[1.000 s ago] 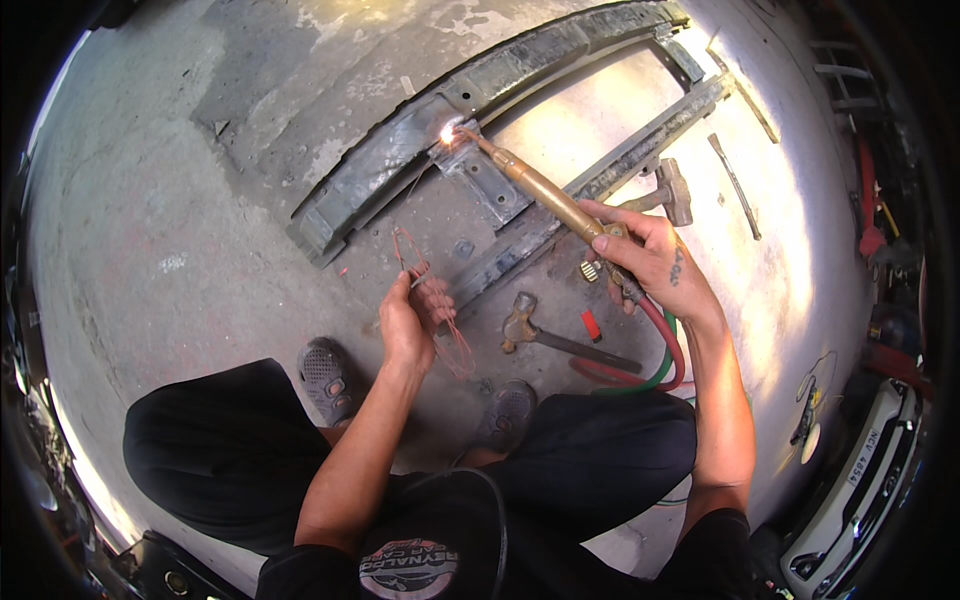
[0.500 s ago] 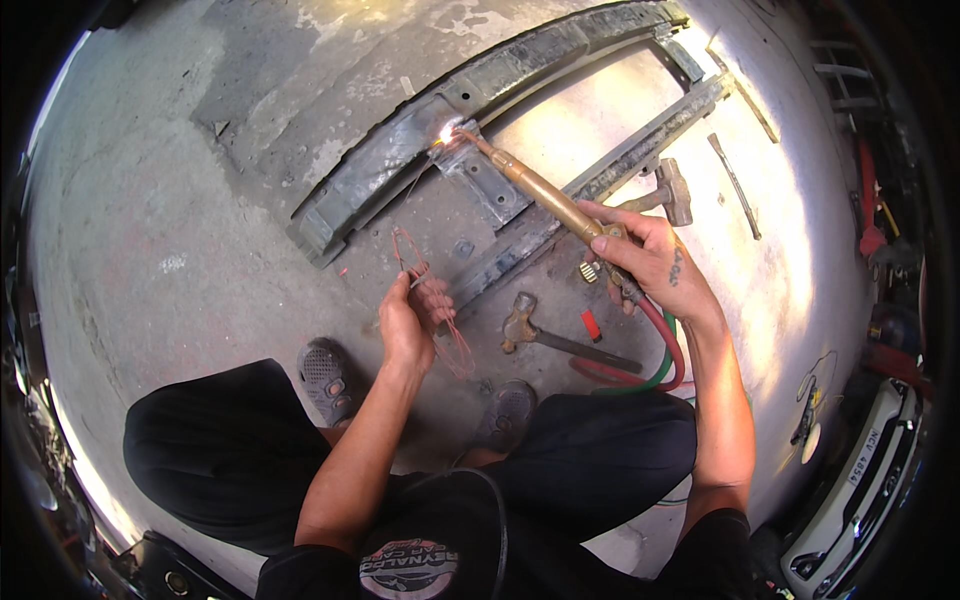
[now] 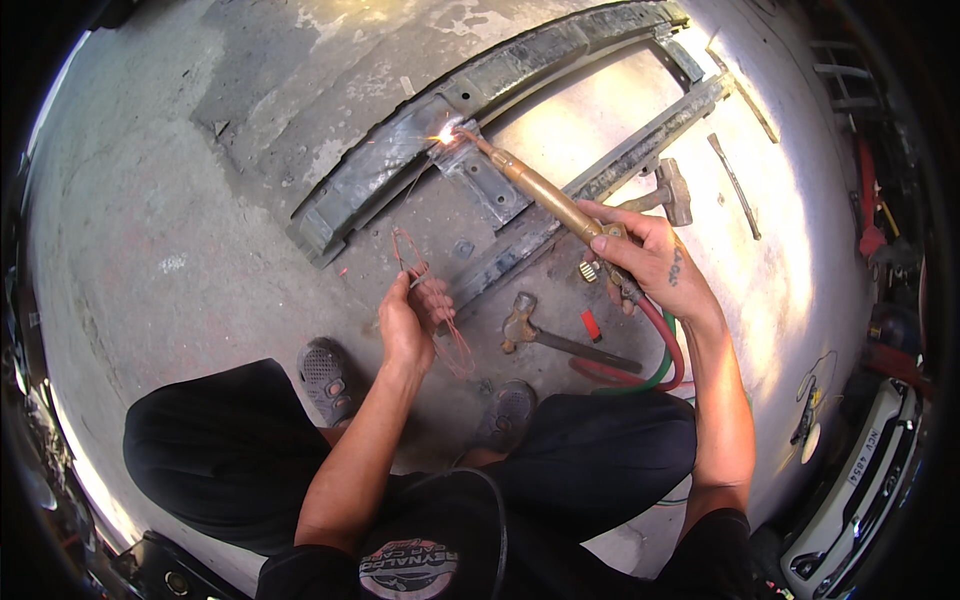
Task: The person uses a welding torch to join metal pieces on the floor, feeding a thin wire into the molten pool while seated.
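My right hand (image 3: 648, 255) grips a brass torch (image 3: 545, 192) with red and green hoses (image 3: 668, 345); its tip meets a bright, sparking spot (image 3: 447, 135) on a bracket (image 3: 485, 188) joined to a curved grey metal beam (image 3: 350, 185). My left hand (image 3: 420, 310) is closed on a loop of thin reddish wire (image 3: 458, 355), held low and left of the torch. A straight metal rail (image 3: 670, 130) lies under the torch. Below it lie a hammer (image 3: 520, 320) and a small red object (image 3: 590, 325); a sledgehammer (image 3: 678, 190) rests beside the rail.
I squat on the concrete floor (image 3: 170, 180), feet (image 3: 325, 375) near the hammer. A thin metal bar (image 3: 735, 185) lies at right. Along the right edge are a vehicle front panel with a plate (image 3: 845, 500), red equipment (image 3: 868, 235) and a small tool with wire (image 3: 805, 420).
The glow at the torch tip varies, with orange sparks now spreading sideways from it. My hands, the torch and the metal parts stay in place.
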`<action>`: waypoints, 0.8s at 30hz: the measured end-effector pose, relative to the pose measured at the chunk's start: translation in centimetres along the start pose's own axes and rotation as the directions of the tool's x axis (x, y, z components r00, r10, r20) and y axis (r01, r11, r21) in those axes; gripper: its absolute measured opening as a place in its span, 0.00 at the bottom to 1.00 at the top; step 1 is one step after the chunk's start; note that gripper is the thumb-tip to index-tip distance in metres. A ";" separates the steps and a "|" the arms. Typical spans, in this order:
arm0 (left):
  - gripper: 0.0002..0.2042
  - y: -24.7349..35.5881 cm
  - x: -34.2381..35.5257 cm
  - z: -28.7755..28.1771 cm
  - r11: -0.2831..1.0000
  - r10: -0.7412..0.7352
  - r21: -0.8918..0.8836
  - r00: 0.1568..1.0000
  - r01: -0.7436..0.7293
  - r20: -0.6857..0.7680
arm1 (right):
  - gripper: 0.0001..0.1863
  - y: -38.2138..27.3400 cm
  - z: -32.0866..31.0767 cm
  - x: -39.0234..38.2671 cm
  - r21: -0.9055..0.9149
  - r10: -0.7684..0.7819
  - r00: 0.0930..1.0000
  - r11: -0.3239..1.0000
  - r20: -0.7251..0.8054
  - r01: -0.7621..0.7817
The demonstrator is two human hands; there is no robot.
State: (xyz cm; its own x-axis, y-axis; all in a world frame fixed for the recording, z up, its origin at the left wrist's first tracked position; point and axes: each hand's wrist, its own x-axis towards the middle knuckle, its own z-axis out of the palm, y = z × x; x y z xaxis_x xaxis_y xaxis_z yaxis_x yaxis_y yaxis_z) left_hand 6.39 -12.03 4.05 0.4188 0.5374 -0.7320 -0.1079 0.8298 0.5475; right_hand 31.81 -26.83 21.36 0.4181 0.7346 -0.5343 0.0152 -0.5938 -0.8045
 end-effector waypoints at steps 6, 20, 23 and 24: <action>0.20 0.0 0.1 0.0 1.000 -0.001 -0.006 1.000 0.001 0.008 | 0.27 0.7 0.2 0.3 0.044 -0.052 0.999 0.998 0.009 0.052; 0.20 0.1 0.1 0.0 1.000 -0.009 -0.005 1.000 0.009 -0.002 | 0.27 0.7 0.2 0.3 0.043 -0.047 0.999 0.998 0.001 0.047; 0.20 0.1 0.1 0.0 1.000 -0.009 -0.011 1.000 0.009 0.000 | 0.27 0.6 0.2 0.3 0.043 -0.045 0.999 0.998 0.003 0.045; 0.20 0.2 0.1 0.0 1.000 -0.008 -0.009 1.000 0.008 0.002 | 0.27 0.5 0.2 0.3 0.044 -0.043 0.999 0.998 0.003 0.043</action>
State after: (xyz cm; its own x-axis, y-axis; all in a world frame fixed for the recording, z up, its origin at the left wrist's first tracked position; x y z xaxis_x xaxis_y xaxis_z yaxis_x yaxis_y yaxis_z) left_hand 6.42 -11.85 4.05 0.4214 0.5302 -0.7357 -0.1129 0.8356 0.5376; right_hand 31.74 -26.88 20.76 0.4142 0.7605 -0.5002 -0.0068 -0.5469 -0.8372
